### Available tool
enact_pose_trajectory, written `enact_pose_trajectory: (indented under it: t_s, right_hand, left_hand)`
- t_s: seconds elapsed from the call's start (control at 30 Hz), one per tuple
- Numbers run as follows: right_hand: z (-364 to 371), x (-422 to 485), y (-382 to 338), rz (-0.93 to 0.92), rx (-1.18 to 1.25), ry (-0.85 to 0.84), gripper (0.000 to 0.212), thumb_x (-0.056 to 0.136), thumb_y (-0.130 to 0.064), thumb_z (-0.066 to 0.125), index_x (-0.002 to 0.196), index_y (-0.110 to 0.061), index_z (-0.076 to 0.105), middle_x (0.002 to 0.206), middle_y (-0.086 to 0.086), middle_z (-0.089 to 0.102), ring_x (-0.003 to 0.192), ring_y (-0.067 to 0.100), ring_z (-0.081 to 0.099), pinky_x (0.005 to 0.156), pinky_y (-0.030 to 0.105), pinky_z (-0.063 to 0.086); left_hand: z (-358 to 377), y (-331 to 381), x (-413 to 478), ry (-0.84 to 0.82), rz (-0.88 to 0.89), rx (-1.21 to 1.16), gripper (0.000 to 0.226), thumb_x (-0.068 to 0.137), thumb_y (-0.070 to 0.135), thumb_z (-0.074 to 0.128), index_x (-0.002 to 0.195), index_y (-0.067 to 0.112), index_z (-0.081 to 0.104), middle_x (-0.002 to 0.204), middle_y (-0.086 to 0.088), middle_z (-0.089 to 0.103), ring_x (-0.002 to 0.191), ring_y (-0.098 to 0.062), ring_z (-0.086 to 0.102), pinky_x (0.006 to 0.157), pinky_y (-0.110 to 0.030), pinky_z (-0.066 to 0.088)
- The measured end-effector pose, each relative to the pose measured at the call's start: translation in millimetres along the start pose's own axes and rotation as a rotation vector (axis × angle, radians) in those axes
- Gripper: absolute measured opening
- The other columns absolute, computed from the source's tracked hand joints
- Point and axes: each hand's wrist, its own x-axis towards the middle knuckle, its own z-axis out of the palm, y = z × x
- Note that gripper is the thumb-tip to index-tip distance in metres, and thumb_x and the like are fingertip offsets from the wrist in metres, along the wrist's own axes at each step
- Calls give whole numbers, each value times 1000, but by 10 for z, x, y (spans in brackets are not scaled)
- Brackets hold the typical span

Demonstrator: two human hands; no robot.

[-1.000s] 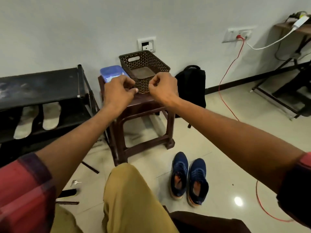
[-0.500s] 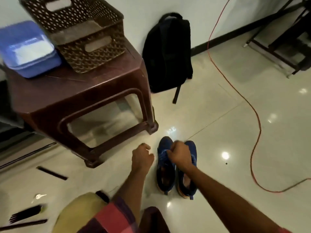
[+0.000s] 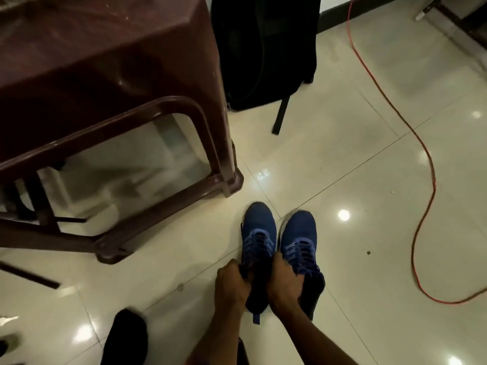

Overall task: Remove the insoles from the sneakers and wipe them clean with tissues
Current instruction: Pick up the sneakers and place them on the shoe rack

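Two blue sneakers (image 3: 259, 227) are sitting side by side on the tiled floor (image 3: 342, 154), toes pointing away, near the leg of a brown stool (image 3: 226, 167). Left grip (image 3: 232, 285) is curling round the outer heel collar of the left-hand shoe. Right grip (image 3: 284, 285) is clutching between the pair, fingers bent over a collar edge; which shoe's edge cannot be told. Insoles are hiding inside, unseen. Likely step: opening a shoe mouth to reach its insole. Doing it well is probably meaning pinning the heel down, slackening the laces (image 3: 257, 243) and peeling from the heel end slowly, since a glued insole is risking a tear.
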Motion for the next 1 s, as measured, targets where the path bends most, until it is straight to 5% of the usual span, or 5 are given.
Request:
enact_pose_trajectory:
  t_s: [0.3,0.43,0.63,0.8,1.0]
  right_hand:
    - [-1192,116,284,-1,485,261,10,85,-18,55,85,-21,46,70,-9,54,57,12,51,44,22,33]
    - [-1645,184,815,-12,467,337,9,86,-23,57,91,-25,49,76,-4,63,62,20,59,50,35,50]
    - [-1635,120,1551,80,360,314,8,90,-17,53,92,-25,51,74,-7,62,61,15,58,53,36,53]
    - [-1214,27,2105,217,329,196,9,91,-18,46,88,-26,48,73,-11,60,60,14,57,53,33,50]
    - [-587,-51,2262,319,410,80,7,93,-22,44,93,-29,47,81,-7,61,66,14,58,57,34,50]
  left_hand:
    - [-240,1000,-283,334,335,-37,35,88,60,62,85,25,61,77,8,63,66,-11,59,51,-22,39]
    - [-108,1495,-587,286,449,-128,37,91,65,58,97,29,64,86,12,64,76,-9,62,64,-27,54]
    - [449,1464,-679,59,562,-69,18,92,45,64,94,27,64,85,14,68,74,-3,61,62,-4,41]
    - [757,915,-525,117,392,14,28,89,34,72,112,20,63,103,2,66,93,-17,63,77,-23,51]
    - [1058,466,-347,-84,115,98,35,91,39,71,108,9,64,103,-8,71,90,-23,67,67,-22,46]
